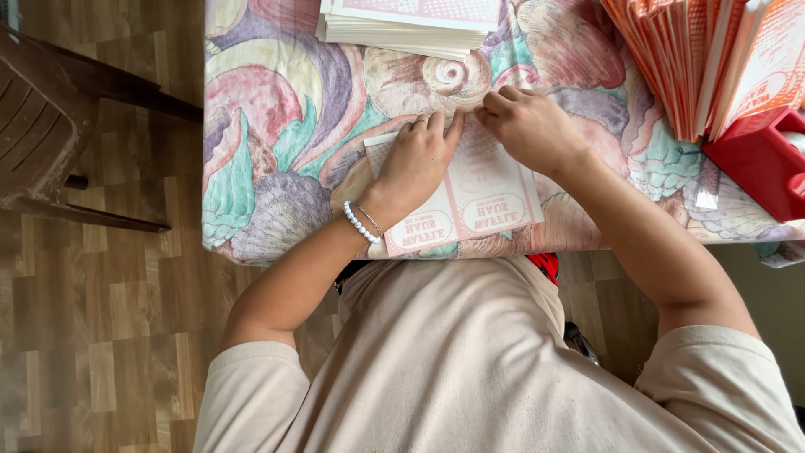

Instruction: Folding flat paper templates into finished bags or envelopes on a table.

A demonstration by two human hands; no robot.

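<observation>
A flat white-and-pink printed paper sheet (486, 201) lies on the table (277, 126), which has a pastel seashell-patterned cloth. My left hand (418, 159), with a bead bracelet at the wrist, presses flat on the sheet's left half. My right hand (528, 126) rests at the sheet's far edge, fingers curled and pinching the paper there. The fingertips of both hands meet at that far edge.
A stack of similar flat sheets (411, 25) sits at the table's far side. Folded orange-and-white paper pieces (696, 59) stand in a row at the right, next to a red plastic holder (759, 159). A brown plastic chair (50, 126) stands on the wooden floor at left.
</observation>
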